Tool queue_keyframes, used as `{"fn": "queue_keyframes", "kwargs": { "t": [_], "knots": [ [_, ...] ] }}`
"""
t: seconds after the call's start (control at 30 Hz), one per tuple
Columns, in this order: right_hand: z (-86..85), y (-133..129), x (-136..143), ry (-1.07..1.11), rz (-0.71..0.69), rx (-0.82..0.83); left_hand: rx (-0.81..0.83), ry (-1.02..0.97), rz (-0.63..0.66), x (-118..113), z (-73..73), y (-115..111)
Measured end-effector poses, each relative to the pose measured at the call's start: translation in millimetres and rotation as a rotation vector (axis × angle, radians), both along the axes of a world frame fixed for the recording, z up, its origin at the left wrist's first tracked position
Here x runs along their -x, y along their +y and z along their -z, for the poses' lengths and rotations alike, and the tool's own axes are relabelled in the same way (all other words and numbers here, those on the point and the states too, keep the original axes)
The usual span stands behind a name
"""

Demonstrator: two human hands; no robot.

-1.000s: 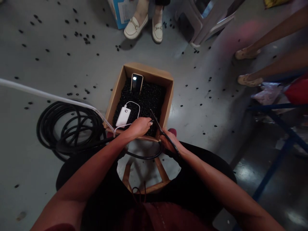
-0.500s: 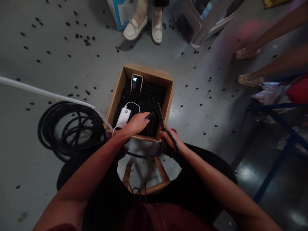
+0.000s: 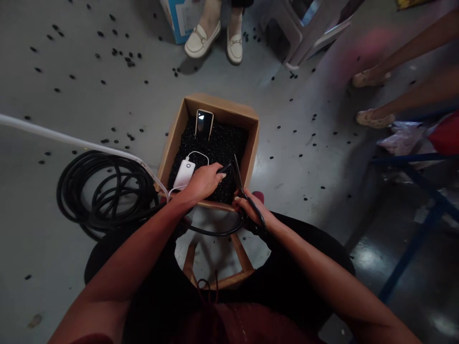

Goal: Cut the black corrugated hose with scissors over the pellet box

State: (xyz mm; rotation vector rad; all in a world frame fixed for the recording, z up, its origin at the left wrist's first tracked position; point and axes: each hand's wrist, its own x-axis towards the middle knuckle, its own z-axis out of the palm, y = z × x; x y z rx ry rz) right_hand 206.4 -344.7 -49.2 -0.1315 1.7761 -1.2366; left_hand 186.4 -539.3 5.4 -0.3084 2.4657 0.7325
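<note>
My left hand [image 3: 206,181] is closed around a short black tube end [image 3: 225,168], which sticks out past the fingertips over the cardboard box [image 3: 253,153]. My right hand [image 3: 253,209] grips black-handled scissors [image 3: 238,177], their blades pointing away from me beside the tube end. Whether the blades touch the tube I cannot tell. A stretch of black tubing [image 3: 215,233] loops below the box up to my right hand. Small black pieces [image 3: 229,138] fill the box. On them lie a white power bank [image 3: 184,174] with a white cable and a phone [image 3: 204,124].
A coil of black tubing [image 3: 95,217] lies on the floor at left, with a white bar [image 3: 71,139] crossing above it. Black pieces dot the floor. Another person's white shoes [image 3: 202,40], a plastic stool [image 3: 304,43] and a blue metal frame [image 3: 412,253] are around.
My left hand has shifted slightly right with the tube end, closer to the scissors. The scissors and my right hand have moved slightly left.
</note>
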Motion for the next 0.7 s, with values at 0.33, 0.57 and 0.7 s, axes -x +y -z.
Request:
{"fn": "queue_keyframes", "kwargs": {
  "t": [0.33,0.57,0.7],
  "knots": [
    [-10.0,-1.8,2.9,-0.009,-0.068,-0.028,-0.082,0.010,0.024,-2.2,6.0,2.5],
    [-10.1,-2.1,3.5,-0.010,-0.078,-0.031,-0.111,-0.012,0.038,-2.0,2.6,5.3],
    [-9.4,-1.3,2.9,0.000,-0.090,-0.038,-0.126,-0.042,0.062,-1.2,2.8,3.5]
  ]
}}
